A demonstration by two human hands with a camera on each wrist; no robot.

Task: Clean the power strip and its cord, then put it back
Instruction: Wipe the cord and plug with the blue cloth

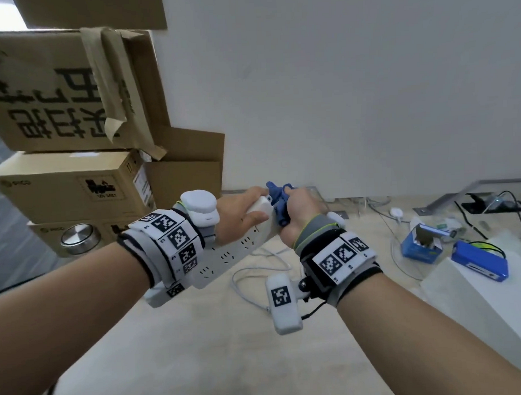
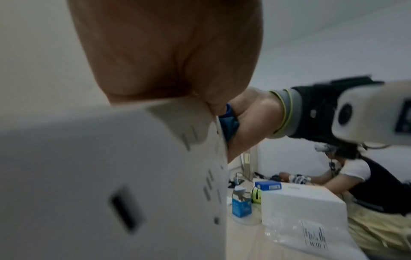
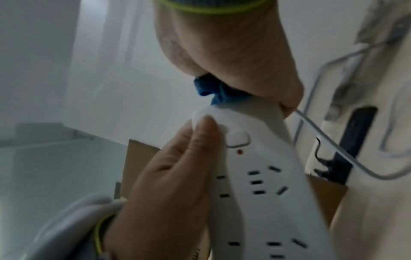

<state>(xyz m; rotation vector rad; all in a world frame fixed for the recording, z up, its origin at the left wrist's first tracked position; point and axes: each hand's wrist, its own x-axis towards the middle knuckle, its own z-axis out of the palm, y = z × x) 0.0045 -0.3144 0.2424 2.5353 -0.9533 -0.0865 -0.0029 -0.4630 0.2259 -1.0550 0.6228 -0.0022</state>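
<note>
A long white power strip [image 1: 226,257] is held in the air above the floor, its socket face up. My left hand [image 1: 242,212] grips its far end, thumb on top near the square switch [image 3: 238,139]. My right hand [image 1: 298,213] holds a bunched blue cloth [image 1: 278,196] against that same end of the strip [image 3: 255,184]. The cloth [image 3: 206,88] sticks out from under my right palm. The strip's white cord [image 1: 256,274] loops on the floor below. In the left wrist view the strip [image 2: 111,176] fills the foreground, and the cloth [image 2: 229,123] shows between the hands.
Stacked cardboard boxes [image 1: 67,115] stand at the left against the white wall. To the right on the floor are a white box [image 1: 478,293], a blue device [image 1: 480,260], a small blue carton [image 1: 420,245] and loose cables [image 1: 395,216]. Another person [image 2: 367,193] crouches at the right.
</note>
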